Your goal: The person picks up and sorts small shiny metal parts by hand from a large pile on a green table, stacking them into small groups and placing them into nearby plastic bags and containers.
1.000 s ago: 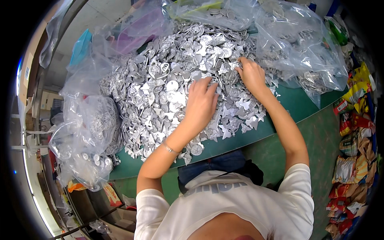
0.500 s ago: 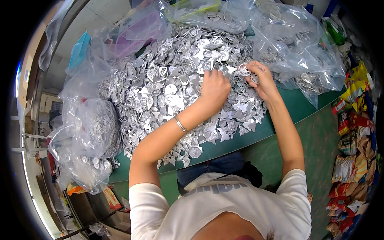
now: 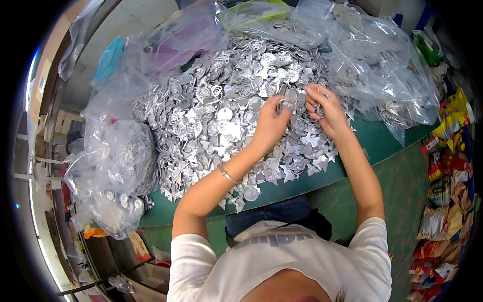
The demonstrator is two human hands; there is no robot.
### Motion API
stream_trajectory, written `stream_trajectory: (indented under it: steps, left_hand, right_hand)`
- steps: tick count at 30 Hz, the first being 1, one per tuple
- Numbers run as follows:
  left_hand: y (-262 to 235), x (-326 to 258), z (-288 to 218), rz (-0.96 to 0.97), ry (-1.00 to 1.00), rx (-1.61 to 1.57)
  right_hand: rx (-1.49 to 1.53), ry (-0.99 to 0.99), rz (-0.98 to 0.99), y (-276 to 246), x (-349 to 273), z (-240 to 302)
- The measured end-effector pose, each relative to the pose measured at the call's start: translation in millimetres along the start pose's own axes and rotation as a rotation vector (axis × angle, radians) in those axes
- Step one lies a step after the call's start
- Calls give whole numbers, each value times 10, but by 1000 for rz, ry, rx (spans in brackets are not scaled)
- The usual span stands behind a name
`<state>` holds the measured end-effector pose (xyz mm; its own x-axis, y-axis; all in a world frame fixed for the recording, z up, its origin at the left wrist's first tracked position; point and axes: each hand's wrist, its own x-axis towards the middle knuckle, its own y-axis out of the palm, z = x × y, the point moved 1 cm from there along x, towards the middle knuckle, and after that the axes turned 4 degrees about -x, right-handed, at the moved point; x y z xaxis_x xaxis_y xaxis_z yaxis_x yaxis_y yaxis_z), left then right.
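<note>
A wide heap of small silver metal charms covers the table; discs, butterfly shapes and openwork rounds can be made out. Over the heap's right half, my left hand is closed with a round silver charm at its fingertips, slightly smeared by motion. Just right of it, my right hand curls its fingers around a few openwork silver charms, partly hidden by the fingers. The two hands are close together but apart, a little above the heap.
Clear plastic bags of silver pieces lie at the left, and another clear bag lies at the back right. Purple, yellow-green and blue plastic containers stand behind. The green tabletop ends before me. Colourful packets line the right.
My left hand has lifted from the heap, turned, and now shows a round charm at its fingers. My right hand stays nearby, its fingers more curled. The whole view has shifted slightly.
</note>
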<state>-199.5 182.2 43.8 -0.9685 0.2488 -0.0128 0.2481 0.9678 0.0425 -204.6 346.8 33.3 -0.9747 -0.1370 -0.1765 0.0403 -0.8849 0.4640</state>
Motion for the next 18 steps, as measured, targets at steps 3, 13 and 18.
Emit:
stream_trajectory:
  steps: [3, 13, 18]
  left_hand:
    - [23, -263, -59, 4, -494, -735]
    - [-121, -585, -45, -271, -456, -1170]
    - [-239, -726, -48, -283, -550, -1414]
  right_hand:
    - [-408, -255, -27, 329, -194, 15]
    - [-980, -864, 132, 777, -169, -38]
    - [-1265, -874, 171, 810, 433, -105]
